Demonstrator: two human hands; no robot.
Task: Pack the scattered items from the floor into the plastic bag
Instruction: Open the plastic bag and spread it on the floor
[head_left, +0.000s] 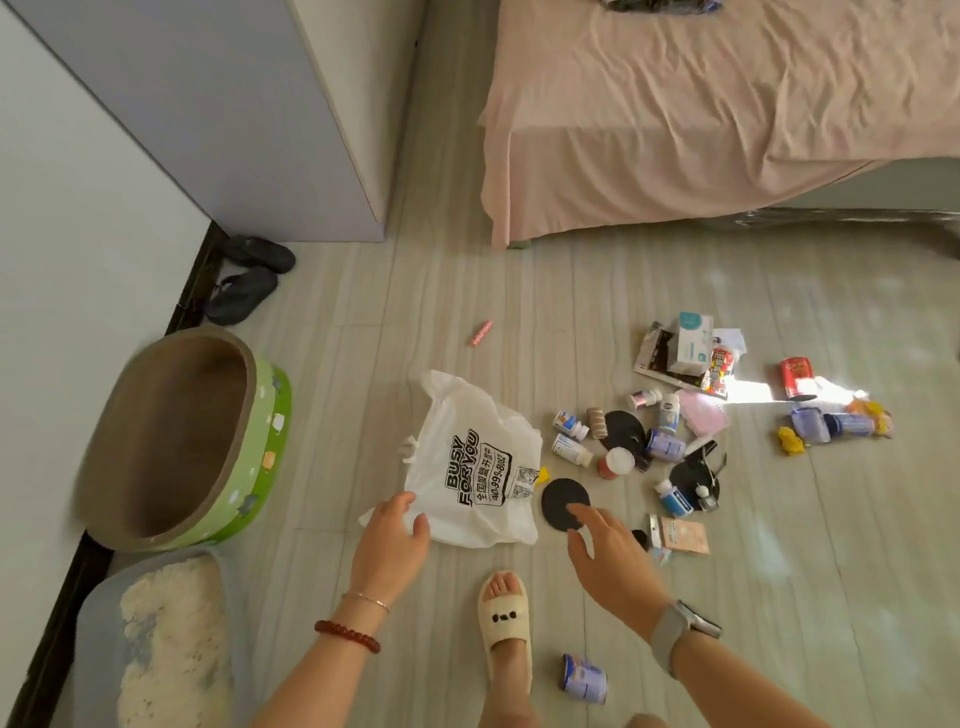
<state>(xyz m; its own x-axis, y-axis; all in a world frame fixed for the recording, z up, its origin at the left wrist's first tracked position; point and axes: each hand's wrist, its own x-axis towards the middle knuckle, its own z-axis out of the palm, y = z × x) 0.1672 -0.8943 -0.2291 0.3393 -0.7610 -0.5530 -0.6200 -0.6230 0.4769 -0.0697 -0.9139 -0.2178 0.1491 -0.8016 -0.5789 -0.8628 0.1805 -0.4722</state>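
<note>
White plastic bag (475, 475) lies flat on the floor (779, 571); left hand (390, 538), fingers relaxed and spread, rests at its near corner, gripping nothing. Right hand (605, 545), fingers loosely extended, empty, hovers over a black disc (561, 500) just right of the bag. Bottles (571, 436), a red can (795, 376), boxes (691, 343) and sachets lie scattered further right, toward the bed (727, 114). One bottle (586, 678) lies beside a slippered foot (505, 631).

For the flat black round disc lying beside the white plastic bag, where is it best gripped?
Probably at the flat black round disc's rim, from its near side under the right hand: it lies flat on the floor, so only an edge offers purchase.
</note>
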